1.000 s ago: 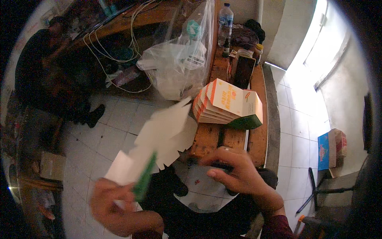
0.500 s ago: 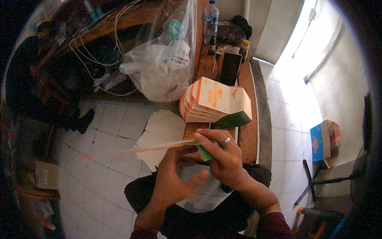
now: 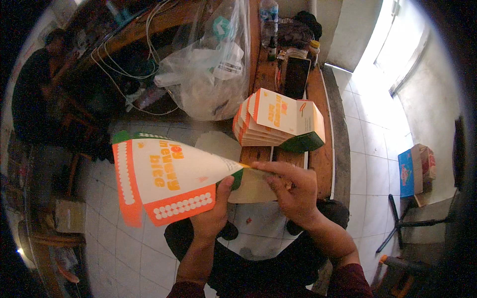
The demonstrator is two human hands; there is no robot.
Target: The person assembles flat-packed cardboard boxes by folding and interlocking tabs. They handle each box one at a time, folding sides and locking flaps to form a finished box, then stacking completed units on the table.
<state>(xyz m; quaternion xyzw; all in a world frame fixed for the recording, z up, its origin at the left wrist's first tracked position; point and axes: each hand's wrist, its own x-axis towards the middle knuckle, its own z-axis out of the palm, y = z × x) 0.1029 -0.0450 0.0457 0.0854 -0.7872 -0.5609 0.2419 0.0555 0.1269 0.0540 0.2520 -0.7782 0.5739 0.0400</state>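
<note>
A folded paper food carton (image 3: 166, 171), white with orange printing, scalloped orange flaps and green parts, is held out to the left above my lap. My left hand (image 3: 211, 213) grips it from below near its narrow end, thumb against the lower edge. At that narrow end is my right hand (image 3: 295, 191), its index finger stretched along the tip and the other fingers curled in. The thumb's hold is partly hidden. Just beyond, a nested stack of matching cartons (image 3: 278, 116) lies on the wooden bench (image 3: 323, 171).
Pale cardboard (image 3: 218, 144) lies behind the held carton. A large clear plastic bag (image 3: 198, 84) hangs at the back. Farther along the bench are a phone (image 3: 297, 77) and a water bottle (image 3: 269, 20). A blue box (image 3: 406, 171) stands on the right floor. A person (image 3: 37, 89) sits far left.
The carton has turned from nearly edge-on to show its printed face. My left hand has closed on its lower edge, and my right hand has shifted slightly right at the tip.
</note>
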